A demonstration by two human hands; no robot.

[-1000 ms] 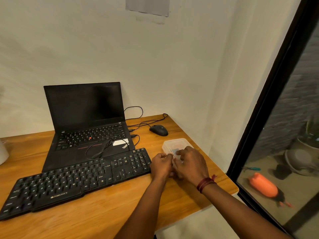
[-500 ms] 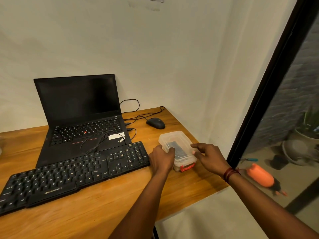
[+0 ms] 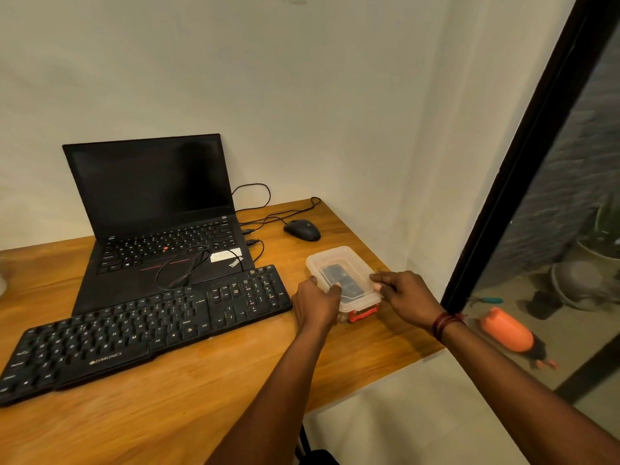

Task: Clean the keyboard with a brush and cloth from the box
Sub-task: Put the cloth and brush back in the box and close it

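Note:
A clear plastic box (image 3: pixel 342 261) with a lid and a red clip on its near end sits on the wooden desk (image 3: pixel 188 397), right of the black keyboard (image 3: pixel 144 327). Something dark shows through the lid; I cannot make out a brush or a cloth. My left hand (image 3: pixel 317 303) grips the box's near left edge, thumb on the lid. My right hand (image 3: pixel 404 298) holds the near right edge with its fingertips.
An open black laptop (image 3: pixel 157 209) stands behind the keyboard with a cable lying across it. A black mouse (image 3: pixel 302 229) rests behind the box. The desk ends just right of the box, near a wall corner and a dark-framed glass door (image 3: pixel 523 156).
One second ago both hands were together over the near end of the box. They have since spread to its left and right edges, and the red clip now shows. The view has tilted slightly.

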